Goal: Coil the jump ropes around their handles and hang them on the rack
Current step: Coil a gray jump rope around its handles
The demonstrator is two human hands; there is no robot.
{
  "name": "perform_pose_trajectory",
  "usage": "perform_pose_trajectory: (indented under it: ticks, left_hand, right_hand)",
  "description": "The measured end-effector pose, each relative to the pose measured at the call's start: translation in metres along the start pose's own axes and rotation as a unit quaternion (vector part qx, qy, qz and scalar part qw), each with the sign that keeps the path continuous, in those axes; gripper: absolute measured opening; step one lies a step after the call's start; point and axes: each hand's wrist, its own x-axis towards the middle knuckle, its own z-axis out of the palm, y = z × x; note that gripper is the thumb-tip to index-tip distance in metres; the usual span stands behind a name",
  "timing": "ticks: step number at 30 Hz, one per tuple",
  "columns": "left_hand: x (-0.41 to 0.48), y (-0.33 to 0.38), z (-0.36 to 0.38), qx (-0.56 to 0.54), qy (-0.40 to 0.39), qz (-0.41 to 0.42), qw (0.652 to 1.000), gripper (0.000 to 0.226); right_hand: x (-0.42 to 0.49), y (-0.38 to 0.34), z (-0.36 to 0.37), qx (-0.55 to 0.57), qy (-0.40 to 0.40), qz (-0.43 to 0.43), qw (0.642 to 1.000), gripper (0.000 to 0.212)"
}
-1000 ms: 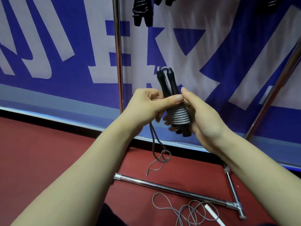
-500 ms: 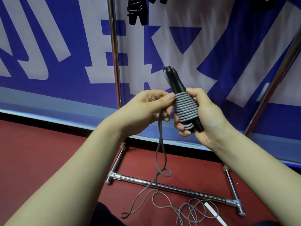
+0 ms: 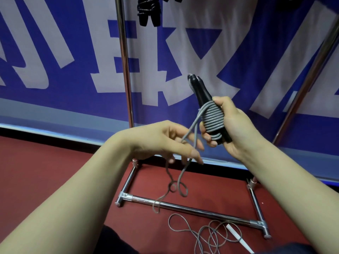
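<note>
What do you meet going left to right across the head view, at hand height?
Rack's left upright → left hand → grey rope coiled on the black handles → right hand → rack's right upright.

Light: even and moderately bright, no hard shadows on the red floor (image 3: 45,171). Cast: cool, so the white lettering on the banner (image 3: 55,52) reads lilac. Glare: thin white streaks along the chrome floor bar (image 3: 192,209). Shade: lower edges of my left hand (image 3: 165,142) and right hand (image 3: 233,129) are darker than their tops, so the light falls from above. Blur: my left fingers (image 3: 196,156) soft, coiled rope (image 3: 212,120) sharp. Distortion: wide lens, right upright (image 3: 302,92) leans inward. Top edge: hanging black handles (image 3: 146,13) dark, detail lost.
</note>
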Motion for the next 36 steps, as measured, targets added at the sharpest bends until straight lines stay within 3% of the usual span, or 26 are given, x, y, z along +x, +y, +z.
perform_pose_trajectory:
  ticks: [3,4,5,7,9,10,13,15,17,18,21,22,24,26,28,31,36]
  left_hand:
    - [0.008,-0.003,0.013,0.017,-0.070,-0.090,0.993,0.019]
    - [0.012,-0.007,0.015,-0.013,-0.056,-0.121,0.991,0.019]
    - [0.016,-0.012,0.015,-0.050,0.002,-0.138,0.989,0.018]
    - [0.028,-0.027,0.004,-0.047,0.228,-0.125,0.964,0.012]
    - [0.031,-0.036,-0.008,0.119,0.401,-0.093,0.903,0.012]
    - [0.031,-0.036,-0.011,0.178,0.417,-0.090,0.887,0.024]
    - [0.022,-0.033,-0.011,0.241,0.262,-0.187,0.915,0.080]
    - [0.015,-0.029,-0.004,0.302,0.145,-0.256,0.907,0.095]
    - [0.015,-0.027,0.000,0.315,0.111,-0.271,0.903,0.087]
    - [0.017,-0.027,0.001,0.288,0.132,-0.252,0.915,0.073]
    - [0.025,-0.018,0.005,0.058,0.291,-0.089,0.951,0.020]
    - [0.028,-0.013,0.007,-0.022,0.328,-0.033,0.944,0.020]
    - [0.030,-0.004,0.011,-0.068,0.351,0.020,0.934,0.034]
    - [0.033,-0.005,0.015,-0.104,0.318,0.024,0.942,0.044]
    - [0.031,-0.006,0.018,-0.186,0.234,0.017,0.954,0.046]
    - [0.023,-0.005,0.018,-0.215,0.128,0.026,0.968,0.046]
    - [0.017,-0.001,0.022,-0.318,0.022,0.031,0.947,0.044]
  right_hand:
    - [0.002,-0.004,-0.002,0.012,0.025,-0.005,1.000,0.034]
    - [0.003,-0.005,-0.003,0.009,0.033,-0.012,0.999,0.034]
    - [0.003,-0.005,-0.003,0.007,0.041,-0.018,0.999,0.033]
    - [0.002,-0.002,-0.002,-0.005,0.054,-0.029,0.998,0.032]
    - [0.003,0.002,-0.001,-0.025,0.060,-0.037,0.997,0.032]
    - [0.003,0.004,0.000,-0.031,0.063,-0.036,0.997,0.031]
    - [0.005,0.008,-0.003,-0.043,0.082,-0.028,0.995,0.030]
    - [0.006,0.011,-0.005,-0.059,0.084,-0.026,0.994,0.029]
    - [0.007,0.014,-0.006,-0.086,0.071,-0.021,0.993,0.030]
    - [0.007,0.016,-0.005,-0.099,0.063,-0.018,0.993,0.030]
    - [0.005,0.018,-0.002,-0.123,0.034,-0.017,0.992,0.030]
    - [0.005,0.019,-0.001,-0.129,0.027,-0.020,0.991,0.031]
    - [0.004,0.018,0.001,-0.151,0.016,-0.030,0.988,0.031]
    - [0.003,0.017,0.002,-0.170,0.008,-0.046,0.984,0.032]
    - [0.000,0.013,0.003,-0.182,0.012,-0.061,0.981,0.032]
    - [-0.005,0.005,0.003,-0.169,0.018,-0.083,0.982,0.032]
    - [-0.009,0.005,0.004,-0.137,0.001,-0.105,0.985,0.037]
